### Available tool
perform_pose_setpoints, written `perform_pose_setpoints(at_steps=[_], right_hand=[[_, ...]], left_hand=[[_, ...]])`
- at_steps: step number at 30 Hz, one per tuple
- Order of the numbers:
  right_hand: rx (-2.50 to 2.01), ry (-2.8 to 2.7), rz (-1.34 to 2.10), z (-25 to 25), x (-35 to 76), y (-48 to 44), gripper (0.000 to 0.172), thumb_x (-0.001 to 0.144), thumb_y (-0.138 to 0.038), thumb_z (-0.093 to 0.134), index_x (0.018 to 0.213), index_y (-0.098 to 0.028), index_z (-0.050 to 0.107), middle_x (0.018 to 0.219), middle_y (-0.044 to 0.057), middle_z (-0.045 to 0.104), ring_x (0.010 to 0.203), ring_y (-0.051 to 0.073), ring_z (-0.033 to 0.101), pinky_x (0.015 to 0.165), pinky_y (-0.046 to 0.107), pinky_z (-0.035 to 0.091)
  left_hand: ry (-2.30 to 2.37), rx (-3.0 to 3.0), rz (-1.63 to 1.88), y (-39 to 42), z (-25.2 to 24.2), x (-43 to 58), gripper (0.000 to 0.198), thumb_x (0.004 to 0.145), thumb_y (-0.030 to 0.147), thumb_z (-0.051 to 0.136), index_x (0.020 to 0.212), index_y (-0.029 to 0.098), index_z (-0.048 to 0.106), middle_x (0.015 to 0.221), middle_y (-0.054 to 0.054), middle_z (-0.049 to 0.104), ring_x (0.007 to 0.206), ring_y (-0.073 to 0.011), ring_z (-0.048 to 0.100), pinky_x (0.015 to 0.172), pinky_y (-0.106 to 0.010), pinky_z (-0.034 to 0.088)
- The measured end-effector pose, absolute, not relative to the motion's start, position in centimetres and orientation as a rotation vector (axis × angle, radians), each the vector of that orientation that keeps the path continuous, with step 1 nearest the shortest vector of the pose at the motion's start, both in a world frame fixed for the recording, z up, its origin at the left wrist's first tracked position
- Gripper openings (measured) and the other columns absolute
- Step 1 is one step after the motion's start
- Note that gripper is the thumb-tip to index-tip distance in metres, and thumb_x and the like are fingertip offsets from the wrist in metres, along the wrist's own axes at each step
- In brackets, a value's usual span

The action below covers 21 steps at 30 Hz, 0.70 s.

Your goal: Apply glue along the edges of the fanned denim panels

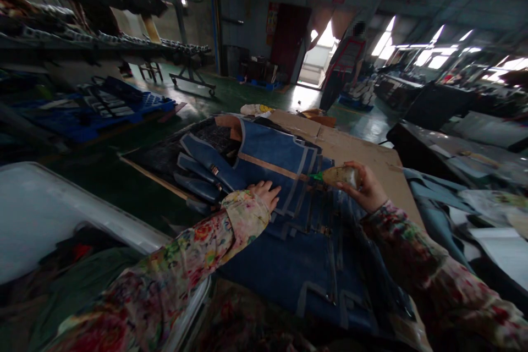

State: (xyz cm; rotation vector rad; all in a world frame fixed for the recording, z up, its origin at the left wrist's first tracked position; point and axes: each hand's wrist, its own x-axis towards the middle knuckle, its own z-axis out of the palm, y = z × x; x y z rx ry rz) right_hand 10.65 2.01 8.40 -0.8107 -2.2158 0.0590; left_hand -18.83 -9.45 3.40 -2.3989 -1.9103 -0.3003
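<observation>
Blue leather-like cut pieces (268, 146) with grey edges lie stacked and overlapping on the work surface. A brown strip (272, 166) runs across the top piece. My left hand (266, 194) rests on that piece with its fingers stretched out and slightly spread. Wrapped in the fingers of my right hand (367, 186) is a squeeze bottle (341, 176), yellowish and stained, tipped sideways. Its green nozzle (317, 176) points left and reaches the piece's right edge, near the end of the brown strip. Whether anything flows from it I cannot tell.
Narrow blue pieces (210, 162) lie left of the stack. Brown cardboard (350, 146) covers the far right of the surface. A white tub (82, 203) stands at left; more sheets (495, 225) lie at right. A person (344, 66) stands near the doorway.
</observation>
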Motion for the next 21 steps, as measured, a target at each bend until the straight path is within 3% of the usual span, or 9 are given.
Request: perform_pose_setpoints(at_steps=[12, 21], right_hand=[[-0.995, -1.979, 0.213, 9.6, 9.8, 5.6, 0.058, 0.071, -0.058, 0.064, 0.111, -0.019, 0.051, 0.108, 0.01, 0.054, 0.102, 0.027, 0.051, 0.093, 0.047, 0.04], [-1.164, -1.756, 0.425, 9.9, 9.1, 9.7, 0.071, 0.058, -0.068, 0.067, 0.107, -0.02, 0.052, 0.097, 0.008, 0.057, 0.085, 0.024, 0.056, 0.082, 0.045, 0.049]], left_hand=[[-1.933, -2.388, -0.332, -8.7, 1.5, -19.1, 0.041, 0.096, 0.037, 0.03, 0.135, 0.03, 0.042, 0.133, -0.004, 0.046, 0.117, -0.0247, 0.044, 0.094, -0.041, 0.037], [-1.895, -2.392, -0.344, -9.1, 2.3, -19.0, 0.039, 0.095, 0.034, 0.031, 0.131, 0.029, 0.046, 0.128, -0.004, 0.05, 0.112, -0.0228, 0.048, 0.088, -0.038, 0.042]])
